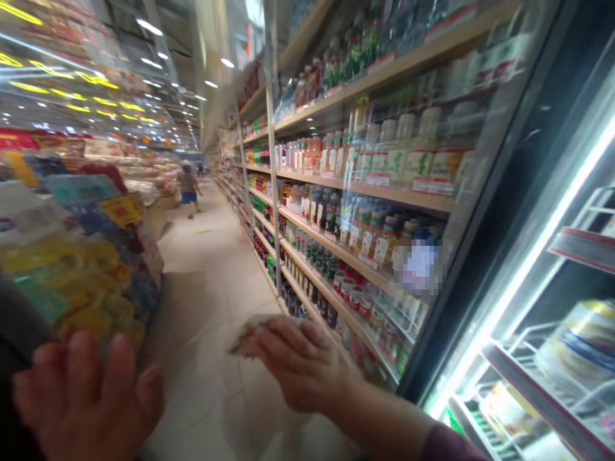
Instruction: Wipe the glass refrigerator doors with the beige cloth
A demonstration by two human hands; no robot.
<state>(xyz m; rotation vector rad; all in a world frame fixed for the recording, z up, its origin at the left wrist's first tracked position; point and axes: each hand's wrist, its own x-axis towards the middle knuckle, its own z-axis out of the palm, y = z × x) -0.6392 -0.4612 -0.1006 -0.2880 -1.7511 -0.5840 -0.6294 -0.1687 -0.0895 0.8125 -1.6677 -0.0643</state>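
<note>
My right hand [300, 365] reaches in from the lower right, its fingers closed round a crumpled greyish-beige cloth [244, 338]. Part of that cloth is hidden by the hand, and motion blurs its edges. In the lower left, my left hand [91, 400] is raised with its fingers apart and nothing in them. Between the hands lies the pale tiled floor [192, 320] of a shop aisle. A glass pane [369, 211] seems to stand in front of the nearest drink shelves, showing faint reflections; whether the cloth touches it I cannot tell.
Wooden shelves [331, 176] of bottled drinks run along the right. At the far right stands a lit refrigerated case [523, 320] with wire racks and packages. A display of bagged goods [81, 275] stands left. A person [189, 189] is farther down the aisle.
</note>
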